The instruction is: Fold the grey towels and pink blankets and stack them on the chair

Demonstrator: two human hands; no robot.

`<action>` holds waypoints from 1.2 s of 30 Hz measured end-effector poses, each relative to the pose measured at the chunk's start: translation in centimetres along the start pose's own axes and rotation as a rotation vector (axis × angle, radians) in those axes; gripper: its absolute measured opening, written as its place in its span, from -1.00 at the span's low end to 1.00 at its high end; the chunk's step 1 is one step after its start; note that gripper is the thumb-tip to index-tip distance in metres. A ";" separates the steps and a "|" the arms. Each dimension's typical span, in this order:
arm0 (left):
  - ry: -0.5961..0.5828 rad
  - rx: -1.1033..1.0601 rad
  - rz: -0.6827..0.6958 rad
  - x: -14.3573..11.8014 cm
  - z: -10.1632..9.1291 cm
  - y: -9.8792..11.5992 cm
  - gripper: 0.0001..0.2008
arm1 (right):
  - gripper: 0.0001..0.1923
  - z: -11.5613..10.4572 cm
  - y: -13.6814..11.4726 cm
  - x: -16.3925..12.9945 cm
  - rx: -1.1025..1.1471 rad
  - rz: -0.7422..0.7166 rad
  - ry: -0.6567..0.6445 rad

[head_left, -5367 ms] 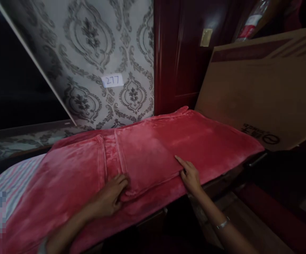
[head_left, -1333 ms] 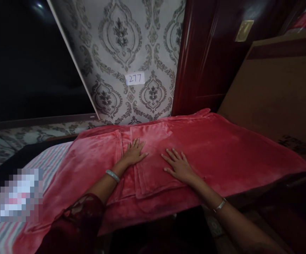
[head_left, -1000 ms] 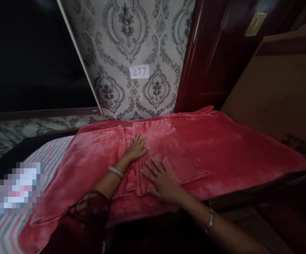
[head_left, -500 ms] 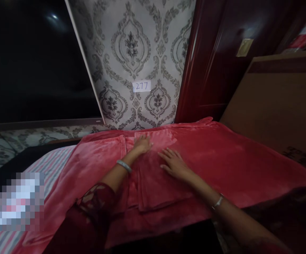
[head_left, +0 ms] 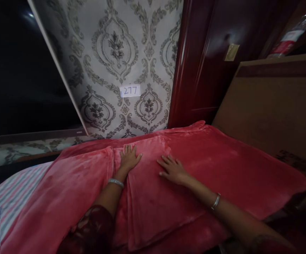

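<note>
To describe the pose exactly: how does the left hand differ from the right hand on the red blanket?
The left hand lies farther away, at the edge of the folded panel; the right hand lies nearer, on the panel. Left fingers point away; right fingers point leftward. Both rest flat, open, on the red blanket, each wrist with a bracelet.

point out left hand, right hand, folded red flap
left hand (head_left: 130, 159), head view, back of the hand.
right hand (head_left: 172, 170), head view, back of the hand.
folded red flap (head_left: 155, 208), head view, its middle.
</note>
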State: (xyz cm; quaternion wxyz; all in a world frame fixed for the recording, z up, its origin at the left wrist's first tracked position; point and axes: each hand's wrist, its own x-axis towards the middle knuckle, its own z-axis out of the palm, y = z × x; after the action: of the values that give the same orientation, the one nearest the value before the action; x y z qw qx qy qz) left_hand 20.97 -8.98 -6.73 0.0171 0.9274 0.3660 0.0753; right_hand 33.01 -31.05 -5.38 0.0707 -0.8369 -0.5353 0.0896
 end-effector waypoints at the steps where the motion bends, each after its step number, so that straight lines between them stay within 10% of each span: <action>1: 0.001 0.005 -0.003 0.1 0.0 0.1 -0.30 | -0.42 -1.3 0.0 1.0 0.026 0.004 -0.006; 5: 0.019 0.027 -0.001 0.2 0.0 0.2 -0.29 | -0.44 -5.1 -0.4 6.7 0.060 0.111 0.184; 10: -0.015 0.030 -0.009 0.3 0.2 0.0 -0.27 | -0.36 -2.1 0.4 11.8 0.110 0.255 0.169; 15: -0.001 0.043 -0.009 0.6 0.7 -0.2 -0.25 | -0.33 1.5 2.1 12.5 0.158 0.247 0.154; 23: -0.031 0.015 -0.024 0.1 0.2 0.1 -0.22 | -0.33 0.3 1.9 12.3 0.103 0.248 0.117; 29: -0.083 -0.071 -0.027 -0.2 -0.4 0.5 -0.21 | -0.32 -0.8 -1.1 6.7 0.054 0.159 0.075; 36: -0.096 -0.189 0.023 1.2 -3.0 -1.9 -0.30 | -0.28 3.6 -7.1 -4.9 0.017 -0.208 -0.054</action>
State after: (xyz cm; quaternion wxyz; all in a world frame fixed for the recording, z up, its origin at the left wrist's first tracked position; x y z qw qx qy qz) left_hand 20.05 -6.87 -3.77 0.1211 0.9284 0.3453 0.0652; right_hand 23.89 -32.45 -6.99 0.0720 -0.7733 -0.6204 0.1090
